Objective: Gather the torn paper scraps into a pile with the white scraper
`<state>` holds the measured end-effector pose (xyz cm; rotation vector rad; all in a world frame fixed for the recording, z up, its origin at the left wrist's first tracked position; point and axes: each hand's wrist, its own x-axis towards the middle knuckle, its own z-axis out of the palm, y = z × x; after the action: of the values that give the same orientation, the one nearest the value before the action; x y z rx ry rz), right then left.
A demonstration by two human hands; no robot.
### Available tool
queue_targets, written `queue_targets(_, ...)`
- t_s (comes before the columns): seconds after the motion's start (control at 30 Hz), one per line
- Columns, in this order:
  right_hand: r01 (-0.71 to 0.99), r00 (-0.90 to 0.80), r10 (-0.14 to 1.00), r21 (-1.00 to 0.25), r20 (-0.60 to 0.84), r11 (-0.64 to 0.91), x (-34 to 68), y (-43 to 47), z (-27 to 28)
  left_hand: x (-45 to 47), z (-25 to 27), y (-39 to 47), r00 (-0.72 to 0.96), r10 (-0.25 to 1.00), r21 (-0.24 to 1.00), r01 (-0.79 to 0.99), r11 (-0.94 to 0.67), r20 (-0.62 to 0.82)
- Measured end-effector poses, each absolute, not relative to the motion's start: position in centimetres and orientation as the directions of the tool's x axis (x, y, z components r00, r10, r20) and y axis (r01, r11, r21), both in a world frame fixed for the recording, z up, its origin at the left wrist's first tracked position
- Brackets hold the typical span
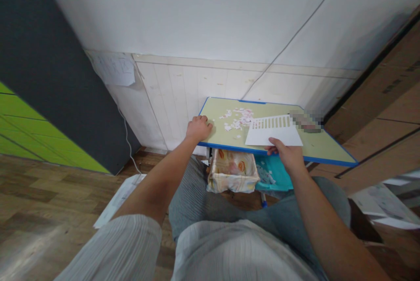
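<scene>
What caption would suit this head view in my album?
Right hand holding a slotted card, left hand resting on the table near paper scraps.

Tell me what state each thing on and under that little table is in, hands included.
Left hand: resting at the tabletop's left edge
Right hand: gripping the white sheet's near edge
White sheet: slotted along its far side
Paper scraps: scattered loosely
Tabletop: partly covered
Lined basket: open
Teal bin: open, holding pale pieces
Pixelated thing: unclear

Single head-worn view, forward and down toward the nearby table (pixel 323 146)
</scene>
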<state>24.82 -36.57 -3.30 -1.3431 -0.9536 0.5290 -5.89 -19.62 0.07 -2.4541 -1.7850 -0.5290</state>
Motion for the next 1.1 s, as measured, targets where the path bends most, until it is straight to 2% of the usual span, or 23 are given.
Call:
queue_targets(0.3,0.169,0.56,0.789,-0.967,0.252,0.189,25.0,-32.4,-2.2,-5.9,0.0,-19.6,0.271,0.909,0.137,0.935,-0.327,0.317)
queue_targets(0.5,0.137,0.575,0.791,-0.977,0.212,0.162,25.3,-33.4,-2.4,-5.8,0.0,-19.6,0.271,0.908,0.144,0.933,-0.329,0.32)
queue_targets(0.97,0.144,0.59,0.765,-0.966,0.258,0.215,25.2,-37.1,-3.4,-6.0,0.1,-19.5,0.281,0.906,0.138,0.931,-0.337,0.315)
queue_targets(1.1,0.137,0.669,0.685,-0.954,0.287,0.266,26.6,-36.2,-3.4,-6.0,0.2,-19.7,0.279,0.909,0.145,0.931,-0.335,0.31)
